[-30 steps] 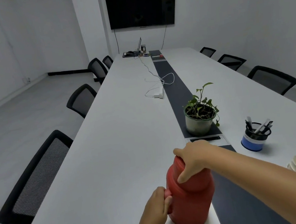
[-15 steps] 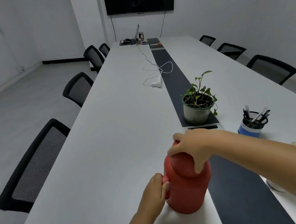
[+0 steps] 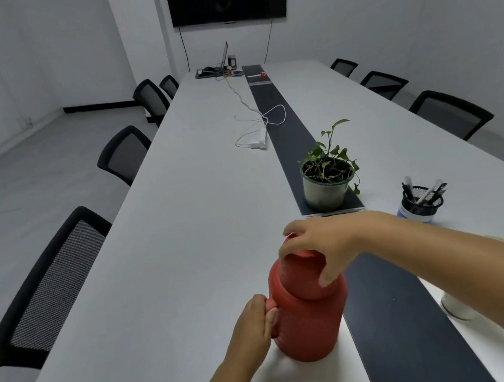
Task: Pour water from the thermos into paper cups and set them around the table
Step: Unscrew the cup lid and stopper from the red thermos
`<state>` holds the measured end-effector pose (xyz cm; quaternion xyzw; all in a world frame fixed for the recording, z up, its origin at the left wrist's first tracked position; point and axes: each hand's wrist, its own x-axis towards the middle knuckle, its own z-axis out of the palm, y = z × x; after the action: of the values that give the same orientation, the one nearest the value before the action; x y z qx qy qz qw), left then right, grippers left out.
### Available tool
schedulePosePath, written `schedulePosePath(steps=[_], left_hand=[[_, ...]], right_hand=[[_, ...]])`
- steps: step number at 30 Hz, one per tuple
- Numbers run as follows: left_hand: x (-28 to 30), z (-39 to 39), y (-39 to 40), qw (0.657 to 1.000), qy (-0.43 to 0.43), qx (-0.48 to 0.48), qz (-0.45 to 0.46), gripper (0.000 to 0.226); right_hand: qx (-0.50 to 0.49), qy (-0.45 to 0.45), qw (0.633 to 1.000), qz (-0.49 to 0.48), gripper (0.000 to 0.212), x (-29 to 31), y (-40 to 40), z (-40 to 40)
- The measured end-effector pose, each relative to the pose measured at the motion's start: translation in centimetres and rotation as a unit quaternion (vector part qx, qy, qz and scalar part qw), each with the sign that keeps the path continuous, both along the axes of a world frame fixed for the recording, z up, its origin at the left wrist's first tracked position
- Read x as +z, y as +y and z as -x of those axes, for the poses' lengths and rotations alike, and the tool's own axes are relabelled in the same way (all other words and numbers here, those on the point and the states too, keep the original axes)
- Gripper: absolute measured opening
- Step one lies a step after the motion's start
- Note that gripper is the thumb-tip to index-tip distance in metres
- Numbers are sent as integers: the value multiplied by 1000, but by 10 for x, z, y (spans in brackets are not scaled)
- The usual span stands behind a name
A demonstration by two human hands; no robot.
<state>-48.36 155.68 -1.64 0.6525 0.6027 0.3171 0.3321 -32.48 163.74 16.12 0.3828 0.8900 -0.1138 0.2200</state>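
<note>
Red plastic thermos (image 3: 309, 310) stands upright on the table (image 3: 159, 238) at six o'clock. Left hand (image 3: 253, 324) grips its handle; right hand (image 3: 319, 251) clasps the lid (image 3: 304, 276). Likely heavy when full, rigid, smooth: carry by the handle.

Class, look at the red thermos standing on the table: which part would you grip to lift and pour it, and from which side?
Grip the side handle of the red thermos, coming from the person's left. The thermos stands upright with the handle jutting left, where the left hand already curls round it. The right hand grips the lid, which probably has to come off before pouring.
</note>
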Motion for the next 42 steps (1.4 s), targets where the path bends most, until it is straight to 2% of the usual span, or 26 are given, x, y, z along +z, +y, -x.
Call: schedulePosePath(steps=[2,5,9,11,12,15,17,21,23,27,31,35,38,40,42], left_hand=[[1,0,0,1000,2,4,0,27],[3,-1,0,1000,4,12,7,27],[4,-2,-1,1000,6,15,16,27],[3,-2,-1,1000,6,14,15,27],[2,-2,-1,1000,4,15,14,27],[0,-1,-1,1000,3,17,11,26],[-2,-1,0,1000,7,15,6,25],[-4,-2,1,1000,11,18,2,23],[-6,-2,1,1000,10,18,6,23],[-5,0,2,1000,8,18,3,20],[-5,-4,1,999,18,22,17,16],[-3,-1,0,999,17,31,3,17],[-6,-3,1,999,17,35,-6,15],[-8,-5,-1,999,11,47,-6,18],[-10,-10,-2,997,9,69,-23,23]], right_hand=[[-56,11,998,-34,78,-7,-2,6],[-112,-30,992,-59,84,-18,-5,15],[-1,-49,999,-7,80,-4,0,16],[63,-57,996,-23,78,-1,0,16],[61,-45,997,-33,78,-4,-1,17],[-66,-21,995,-78,86,-15,-5,19],[-100,-37,992,-70,84,-18,-2,17],[-51,-24,998,17,84,-4,6,7],[-37,-40,998,9,86,-3,9,7],[-99,-51,991,-71,90,-17,1,21],[-103,-39,990,-82,76,-20,-4,20],[-50,26,993,-100,82,-1,9,7],[-50,130,988,-73,83,13,20,-20],[-108,263,958,-27,79,13,17,-49],[-204,415,886,17,68,-7,9,-83]])
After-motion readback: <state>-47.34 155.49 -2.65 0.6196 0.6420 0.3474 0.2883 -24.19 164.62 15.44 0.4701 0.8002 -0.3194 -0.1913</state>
